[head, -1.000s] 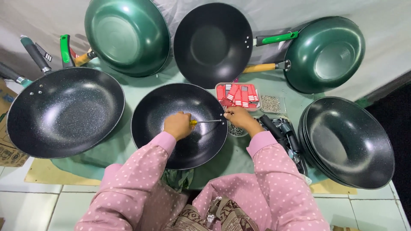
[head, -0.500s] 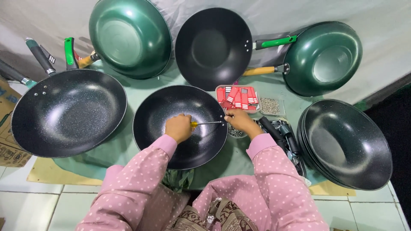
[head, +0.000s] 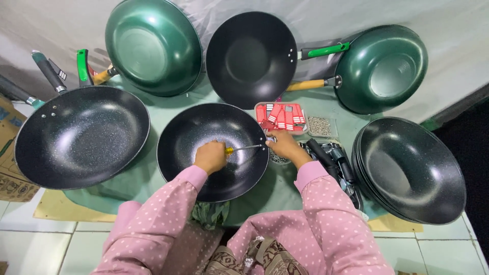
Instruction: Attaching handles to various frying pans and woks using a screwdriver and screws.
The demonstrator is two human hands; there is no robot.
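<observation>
You have a single view, from the camera on your head, looking almost straight down over your own pink dotted sleeves onto the green-covered table (head: 153,178). It sits high enough to take in the whole spread: the dark speckled wok (head: 213,150) lies at centre, near the lens, with your left hand (head: 210,157) and right hand (head: 285,147) just below the middle. The far edge of the frame reaches the white cloth backdrop (head: 458,46); the near edge catches your lap and the pale floor tiles (head: 61,244).
</observation>
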